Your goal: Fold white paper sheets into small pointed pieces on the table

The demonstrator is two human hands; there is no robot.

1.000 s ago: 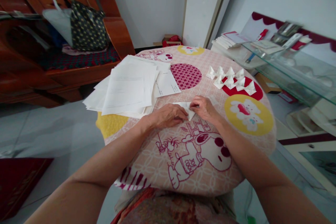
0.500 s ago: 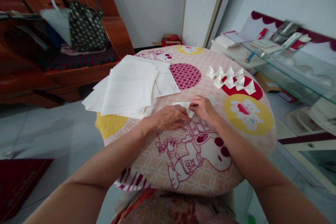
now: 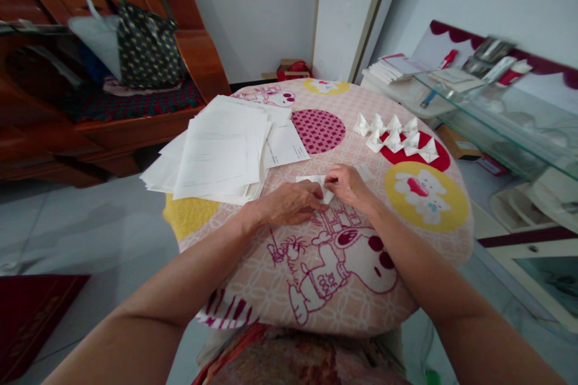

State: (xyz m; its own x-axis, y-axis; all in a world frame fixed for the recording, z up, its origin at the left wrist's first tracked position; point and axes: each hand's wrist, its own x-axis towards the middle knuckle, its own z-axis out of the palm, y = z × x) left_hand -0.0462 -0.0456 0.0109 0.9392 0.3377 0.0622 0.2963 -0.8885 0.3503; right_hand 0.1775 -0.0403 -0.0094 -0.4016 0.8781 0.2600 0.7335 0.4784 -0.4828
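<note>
A small folded piece of white paper [image 3: 328, 195] lies on the patterned tablecloth [image 3: 280, 277] between my two hands and is partly covered by them. From the left, my left hand [image 3: 293, 201] presses its fingers onto the paper's lower left part. My right hand [image 3: 350, 185] pinches the paper's right side between thumb and fingers. Beyond and to the right stand several folded white paper shapes [image 3: 394, 141] in two rows, pointed at the top. A loose stack of printed sheets [image 3: 219, 153] lies to the left of my hands.
To the right, a glass shelf [image 3: 501, 111] holds metal tins and other small items, close to the table edge. A pile of papers [image 3: 392, 69] sits behind the table's right side. A wooden bench [image 3: 149, 120] with a dark patterned bag [image 3: 149, 45] stands at left.
My left fingers have shifted slightly down and right over the folded paper, covering its lower tip more. My right hand keeps its pinch almost in place.
</note>
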